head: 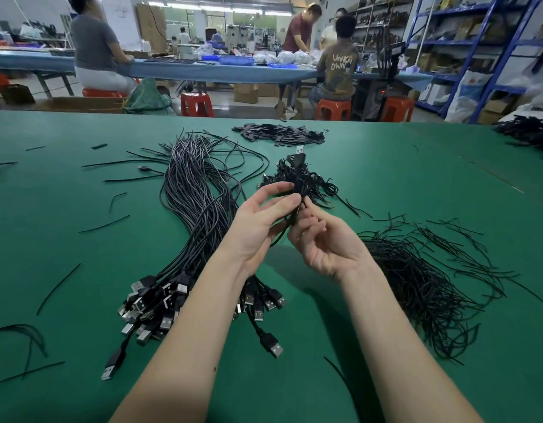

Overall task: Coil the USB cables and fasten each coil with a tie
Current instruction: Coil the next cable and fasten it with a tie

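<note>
My left hand [261, 224] and my right hand [322, 239] meet above the green table [81, 233], palms facing me. Between them runs a black USB cable [284, 232]; my left thumb and fingers pinch it near the top, and my right fingertips pinch it or a thin tie just beside it. A big bundle of uncoiled black USB cables [197, 215] lies to the left, its plugs [160, 303] fanned out near my left forearm. A heap of thin black ties [422, 279] lies to the right. Behind my hands sits a pile of tied coils [300, 178].
A pile of small flat black pieces [282, 135] lies at the table's far side. Loose ties are scattered over the left of the table [60, 285]. More black cables [526, 132] lie at the far right. People sit at a blue bench [178, 68] beyond the table.
</note>
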The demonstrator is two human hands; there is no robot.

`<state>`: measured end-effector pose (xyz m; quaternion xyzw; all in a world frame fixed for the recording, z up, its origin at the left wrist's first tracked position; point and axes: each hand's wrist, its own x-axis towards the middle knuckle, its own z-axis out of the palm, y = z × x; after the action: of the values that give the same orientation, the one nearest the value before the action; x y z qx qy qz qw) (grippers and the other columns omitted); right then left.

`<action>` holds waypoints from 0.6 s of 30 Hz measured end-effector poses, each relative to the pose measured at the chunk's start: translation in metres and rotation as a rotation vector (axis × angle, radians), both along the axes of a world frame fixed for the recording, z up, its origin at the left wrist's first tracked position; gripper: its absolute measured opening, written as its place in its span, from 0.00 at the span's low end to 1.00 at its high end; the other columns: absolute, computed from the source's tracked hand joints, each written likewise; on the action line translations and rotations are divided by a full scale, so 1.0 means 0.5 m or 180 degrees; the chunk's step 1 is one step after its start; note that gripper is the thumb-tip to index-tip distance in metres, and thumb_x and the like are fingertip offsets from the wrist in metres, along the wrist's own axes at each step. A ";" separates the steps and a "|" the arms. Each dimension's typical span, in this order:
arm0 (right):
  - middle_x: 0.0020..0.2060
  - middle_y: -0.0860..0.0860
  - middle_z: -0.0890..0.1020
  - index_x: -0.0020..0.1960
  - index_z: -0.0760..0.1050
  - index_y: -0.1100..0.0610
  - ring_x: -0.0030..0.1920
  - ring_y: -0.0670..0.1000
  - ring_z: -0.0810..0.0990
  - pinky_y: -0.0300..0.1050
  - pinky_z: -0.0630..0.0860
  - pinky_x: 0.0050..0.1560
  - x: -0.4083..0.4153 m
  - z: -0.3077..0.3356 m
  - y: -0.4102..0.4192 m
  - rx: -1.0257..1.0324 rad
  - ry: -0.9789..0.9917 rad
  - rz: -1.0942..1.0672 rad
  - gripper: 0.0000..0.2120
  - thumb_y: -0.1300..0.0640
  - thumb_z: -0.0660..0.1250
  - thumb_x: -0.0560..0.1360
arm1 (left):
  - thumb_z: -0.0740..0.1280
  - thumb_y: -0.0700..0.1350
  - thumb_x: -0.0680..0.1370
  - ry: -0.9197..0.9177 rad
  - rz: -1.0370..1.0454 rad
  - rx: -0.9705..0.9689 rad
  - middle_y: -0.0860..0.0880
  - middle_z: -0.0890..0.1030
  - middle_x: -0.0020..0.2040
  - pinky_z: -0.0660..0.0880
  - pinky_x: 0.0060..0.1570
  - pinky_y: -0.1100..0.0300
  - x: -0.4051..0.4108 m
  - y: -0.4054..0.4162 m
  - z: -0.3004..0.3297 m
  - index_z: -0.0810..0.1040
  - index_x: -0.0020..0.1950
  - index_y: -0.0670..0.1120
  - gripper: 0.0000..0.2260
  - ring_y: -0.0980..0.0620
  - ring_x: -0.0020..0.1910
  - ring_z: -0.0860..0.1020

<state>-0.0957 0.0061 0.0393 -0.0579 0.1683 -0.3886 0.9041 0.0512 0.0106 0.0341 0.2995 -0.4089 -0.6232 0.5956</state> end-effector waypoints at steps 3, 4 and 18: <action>0.34 0.53 0.79 0.44 0.79 0.62 0.28 0.44 0.78 0.32 0.76 0.28 0.009 0.007 -0.003 -0.1096 0.1602 -0.0451 0.06 0.59 0.74 0.73 | 0.76 0.41 0.69 -0.0016 0.0211 0.0184 0.48 0.86 0.45 0.77 0.45 0.63 0.008 -0.005 -0.003 0.84 0.50 0.48 0.10 0.55 0.41 0.82; 0.38 0.53 0.81 0.46 0.80 0.60 0.30 0.45 0.80 0.34 0.78 0.31 0.012 0.008 -0.005 -0.1812 0.2517 -0.0882 0.04 0.59 0.74 0.76 | 0.75 0.40 0.71 0.0022 0.0295 0.0320 0.48 0.85 0.45 0.76 0.45 0.62 0.009 -0.008 -0.004 0.83 0.51 0.47 0.09 0.55 0.40 0.82; 0.43 0.39 0.82 0.49 0.81 0.47 0.40 0.45 0.81 0.39 0.77 0.38 -0.021 -0.012 -0.017 -0.5124 0.5107 -0.2518 0.03 0.49 0.73 0.76 | 0.72 0.40 0.77 0.0195 0.0116 0.0930 0.48 0.81 0.36 0.75 0.32 0.63 0.012 -0.009 -0.008 0.81 0.47 0.45 0.01 0.54 0.33 0.78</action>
<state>-0.1061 -0.0025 0.0333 -0.7753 0.3981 -0.4861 0.0648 0.0570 0.0062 0.0303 0.3712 -0.2899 -0.6740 0.5691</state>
